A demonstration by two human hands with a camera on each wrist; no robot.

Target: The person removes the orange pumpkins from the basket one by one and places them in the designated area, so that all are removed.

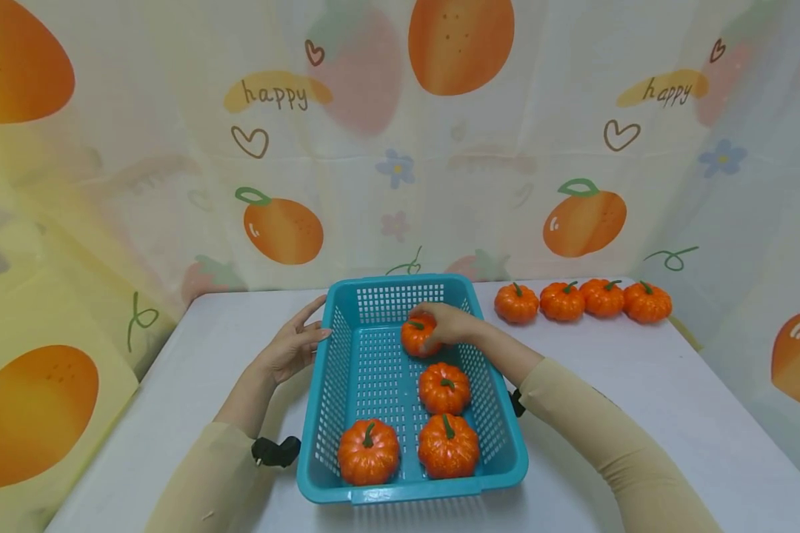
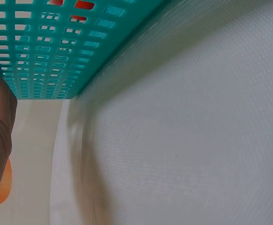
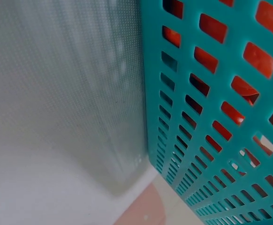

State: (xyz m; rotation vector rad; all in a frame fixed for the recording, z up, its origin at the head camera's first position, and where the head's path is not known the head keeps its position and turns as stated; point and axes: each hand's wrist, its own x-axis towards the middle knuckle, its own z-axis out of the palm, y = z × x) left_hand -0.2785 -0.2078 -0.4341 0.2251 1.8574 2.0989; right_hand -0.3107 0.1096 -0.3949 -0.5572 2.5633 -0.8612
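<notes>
A printed cloth (image 1: 473, 170) filled the top of the frame, above the white table (image 1: 640, 385). The teal basket (image 1: 413, 491) stood at centre. At its left rim my left hand (image 1: 296, 344) lay loosely open, fingertips seemingly touching the plastic; inside, towards the upper right, my right hand (image 1: 447, 324) gripped a pumpkin (image 1: 416, 338) between thumb and fingers. Whether it touched the basket's floor, I couldn't tell. Three other pumpkins (image 1: 444, 389) sat lower in the basket, four more (image 1: 562, 302) in a row at upper right. That round, glossy skin could, I judged, slip a careless grip and roll into its neighbour below. My forearm (image 1: 507, 352) crossed the right rim; leaning on it might shift the basket, so loosely steadied.
</notes>
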